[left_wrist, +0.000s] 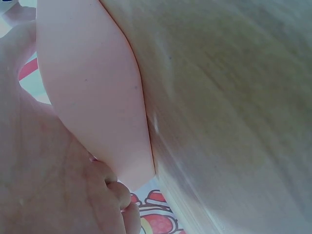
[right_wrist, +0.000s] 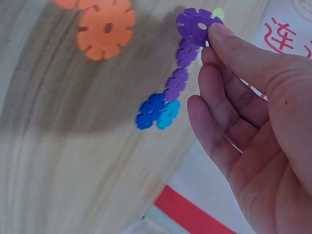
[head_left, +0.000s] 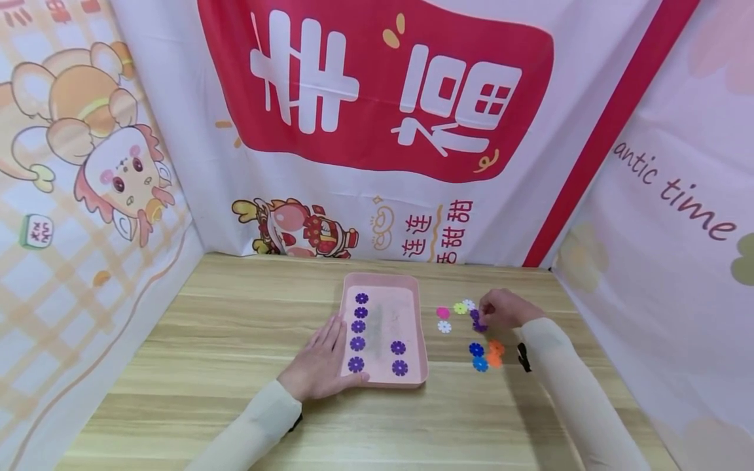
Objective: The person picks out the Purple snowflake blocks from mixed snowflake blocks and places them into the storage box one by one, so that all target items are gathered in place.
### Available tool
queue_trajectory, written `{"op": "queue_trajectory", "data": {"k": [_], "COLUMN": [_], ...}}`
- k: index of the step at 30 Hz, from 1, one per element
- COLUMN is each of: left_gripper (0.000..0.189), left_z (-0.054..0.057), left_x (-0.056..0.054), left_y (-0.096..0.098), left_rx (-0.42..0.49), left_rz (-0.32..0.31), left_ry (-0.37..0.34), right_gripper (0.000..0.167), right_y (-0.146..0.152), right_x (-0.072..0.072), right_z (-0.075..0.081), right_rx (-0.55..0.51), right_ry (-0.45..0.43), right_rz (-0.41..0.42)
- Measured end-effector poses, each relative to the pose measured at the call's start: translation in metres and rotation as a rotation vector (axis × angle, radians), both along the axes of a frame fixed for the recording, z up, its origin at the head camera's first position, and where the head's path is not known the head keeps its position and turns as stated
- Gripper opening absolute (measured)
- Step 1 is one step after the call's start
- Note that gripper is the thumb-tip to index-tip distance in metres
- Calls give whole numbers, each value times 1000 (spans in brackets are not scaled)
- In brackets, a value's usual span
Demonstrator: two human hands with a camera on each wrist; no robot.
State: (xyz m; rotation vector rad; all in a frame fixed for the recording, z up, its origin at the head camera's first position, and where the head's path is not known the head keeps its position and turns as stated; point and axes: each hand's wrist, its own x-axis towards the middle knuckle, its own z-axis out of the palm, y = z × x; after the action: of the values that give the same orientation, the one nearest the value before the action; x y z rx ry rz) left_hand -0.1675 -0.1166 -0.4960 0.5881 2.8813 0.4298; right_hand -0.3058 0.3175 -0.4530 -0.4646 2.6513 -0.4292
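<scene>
A pink tray stands on the table, with purple notched discs in a column along its left side and two more at its near right. My left hand rests against the tray's near left corner, fingers along the outer left wall and thumb at the near rim. In the left wrist view the palm lies beside the tray wall. My right hand is over the loose discs right of the tray. Its thumb and fingers pinch a purple notched disc, and more purple discs lie beneath.
Right of the tray lie a pink disc, white discs, a yellow-green disc, blue discs and orange discs. Printed cloth hangs behind the wooden table and at both sides.
</scene>
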Motion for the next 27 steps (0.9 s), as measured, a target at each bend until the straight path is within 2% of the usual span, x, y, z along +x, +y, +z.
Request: {"op": "queue_trajectory", "data": {"k": [4, 13, 21, 27], "left_gripper": [119, 119, 119, 120], "left_z": [-1, 0, 4, 4], "left_x": [0, 0, 2, 1], "left_y": [0, -1, 1, 1], "left_rx": [2, 6, 9, 5], "left_rz": [0, 1, 3, 5], "left_ry": [0, 1, 0, -10], "right_gripper": [12, 14, 13, 13], "right_y": [-8, -30, -58, -89], "right_x": [-2, -10, -11, -11], "right_z": [11, 31, 46, 55], "right_rx": [3, 8, -44, -34], "right_ry": [28, 67, 77, 72], "right_rz": [72, 171, 223, 280]}}
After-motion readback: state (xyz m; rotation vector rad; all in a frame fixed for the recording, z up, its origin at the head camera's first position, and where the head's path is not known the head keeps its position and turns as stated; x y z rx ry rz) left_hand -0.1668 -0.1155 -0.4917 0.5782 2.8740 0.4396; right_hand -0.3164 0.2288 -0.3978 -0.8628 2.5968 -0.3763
